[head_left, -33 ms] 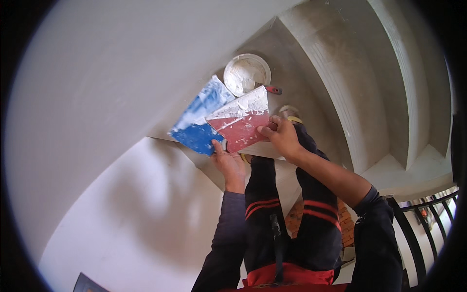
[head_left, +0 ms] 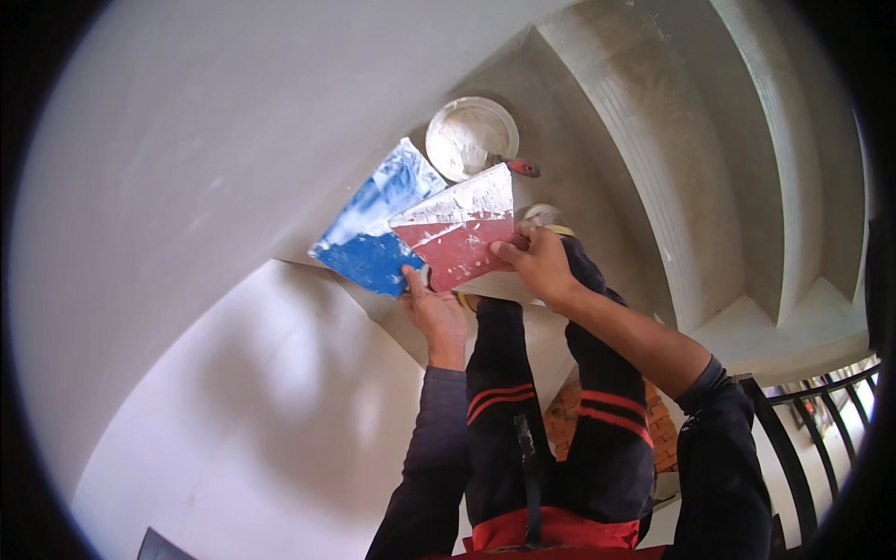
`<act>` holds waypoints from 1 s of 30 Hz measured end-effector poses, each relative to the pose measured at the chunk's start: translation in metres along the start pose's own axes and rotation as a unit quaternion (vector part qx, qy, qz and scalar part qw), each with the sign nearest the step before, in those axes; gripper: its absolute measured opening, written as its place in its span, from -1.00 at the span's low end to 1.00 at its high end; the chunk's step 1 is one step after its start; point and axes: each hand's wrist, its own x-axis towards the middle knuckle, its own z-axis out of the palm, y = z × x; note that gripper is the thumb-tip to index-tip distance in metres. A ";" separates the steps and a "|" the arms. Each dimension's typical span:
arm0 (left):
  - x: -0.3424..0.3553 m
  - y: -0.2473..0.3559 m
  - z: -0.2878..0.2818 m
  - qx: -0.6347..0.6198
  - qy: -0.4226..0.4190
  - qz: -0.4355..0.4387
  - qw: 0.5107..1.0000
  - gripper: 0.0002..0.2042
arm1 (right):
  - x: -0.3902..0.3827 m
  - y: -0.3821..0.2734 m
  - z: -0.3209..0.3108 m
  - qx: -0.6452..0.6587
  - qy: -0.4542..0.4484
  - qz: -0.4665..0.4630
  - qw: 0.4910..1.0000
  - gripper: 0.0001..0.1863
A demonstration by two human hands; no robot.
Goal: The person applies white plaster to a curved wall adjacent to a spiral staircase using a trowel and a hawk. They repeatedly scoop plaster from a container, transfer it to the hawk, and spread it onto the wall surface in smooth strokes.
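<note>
My left hand (head_left: 434,313) is closed on the near corner of a blue putty spreader (head_left: 369,261), thumb on top. White putty smears the spreader's far half. My right hand (head_left: 537,261) pinches the right side of a red putty spreader (head_left: 462,254), with a thick white band of putty along its far edge. The red spreader overlaps the right part of the blue one. Just beyond them stands a round white bucket (head_left: 432,140) with white putty inside. A putty knife with a red and black handle (head_left: 525,168) rests at its rim, its blade partly hidden.
Curved concrete stairs (head_left: 644,140) rise on the right. A smooth pale wall (head_left: 187,168) curves along the left. At the lower right is a black metal railing (head_left: 789,448). My feet stand on the steps near the bucket, beside brickwork (head_left: 665,434) below.
Both hands and both spreaders sit slightly farther left in the picture, the blue spreader's left corner most of all. The grips look the same.
</note>
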 end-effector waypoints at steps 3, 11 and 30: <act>0.009 -0.004 -0.005 0.024 -0.006 0.045 0.999 -0.69 | 0.006 0.001 0.002 -0.038 -0.035 -0.007 0.999 -0.64; 0.023 0.018 -0.010 0.068 -0.035 0.109 0.991 -0.63 | 0.032 -0.003 -0.005 -0.073 -0.174 -0.088 0.978 -0.65; 0.168 -0.062 -0.017 -0.225 -0.418 -0.126 0.871 -0.48 | 0.166 -0.014 -0.092 -0.117 0.153 -0.288 0.938 -0.59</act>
